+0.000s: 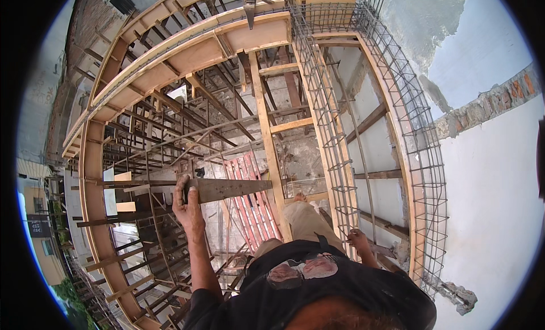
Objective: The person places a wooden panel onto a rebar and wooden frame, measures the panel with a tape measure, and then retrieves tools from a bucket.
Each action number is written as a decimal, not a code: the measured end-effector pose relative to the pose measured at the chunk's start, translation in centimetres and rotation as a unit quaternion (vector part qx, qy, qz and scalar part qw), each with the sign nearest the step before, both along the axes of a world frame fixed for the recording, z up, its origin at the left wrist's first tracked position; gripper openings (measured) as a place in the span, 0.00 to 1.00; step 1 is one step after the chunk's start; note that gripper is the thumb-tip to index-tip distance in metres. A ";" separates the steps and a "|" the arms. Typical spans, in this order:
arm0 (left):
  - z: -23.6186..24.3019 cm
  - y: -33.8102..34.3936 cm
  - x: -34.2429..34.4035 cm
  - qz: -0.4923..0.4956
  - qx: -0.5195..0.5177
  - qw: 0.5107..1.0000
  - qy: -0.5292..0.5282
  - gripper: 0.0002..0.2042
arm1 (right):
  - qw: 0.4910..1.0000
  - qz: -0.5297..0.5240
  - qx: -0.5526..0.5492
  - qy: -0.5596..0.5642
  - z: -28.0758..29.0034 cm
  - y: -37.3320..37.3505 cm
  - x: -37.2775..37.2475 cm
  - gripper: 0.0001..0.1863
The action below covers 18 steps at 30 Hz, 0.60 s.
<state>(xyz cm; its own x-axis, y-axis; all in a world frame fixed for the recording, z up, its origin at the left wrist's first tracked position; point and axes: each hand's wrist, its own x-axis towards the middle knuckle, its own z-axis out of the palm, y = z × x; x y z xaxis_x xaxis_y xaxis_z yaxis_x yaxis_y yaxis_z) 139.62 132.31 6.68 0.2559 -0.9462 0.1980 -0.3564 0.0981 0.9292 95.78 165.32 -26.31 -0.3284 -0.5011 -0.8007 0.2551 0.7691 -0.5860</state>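
Observation:
My left hand (190,208) is closed around a grey, weathered wooden plank (235,189), thumb on one side and fingers over the other. The plank lies level across the open space, and its right end meets a long narrow timber (268,131). My right hand (359,240) is low on the right, with its fingers curled at a steel rebar cage (340,176) that runs away from me. My bare foot (300,198) rests by a short wooden crosspiece (315,197) between the timbers.
Plywood beam formwork (196,57) curves across the far side and left. Below are many thin props and a red slatted frame (250,199). A second rebar cage (420,142) runs along the white wall (488,199) on the right. Deep openings lie between the timbers.

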 end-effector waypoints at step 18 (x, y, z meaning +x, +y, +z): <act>0.5 -6.9 2.3 0.128 0.493 0.799 0.321 0.26 | 0.993 0.082 -0.051 0.064 6.4 -31.1 -4.4 0.21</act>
<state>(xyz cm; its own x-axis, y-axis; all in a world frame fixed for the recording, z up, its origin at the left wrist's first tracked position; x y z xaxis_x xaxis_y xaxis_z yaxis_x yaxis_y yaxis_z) 141.95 125.43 7.21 0.2161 -0.4613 -0.8605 0.3333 -0.7935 0.5092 91.38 134.22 -19.95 -0.3313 -0.6326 -0.7001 0.0510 0.7289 -0.6827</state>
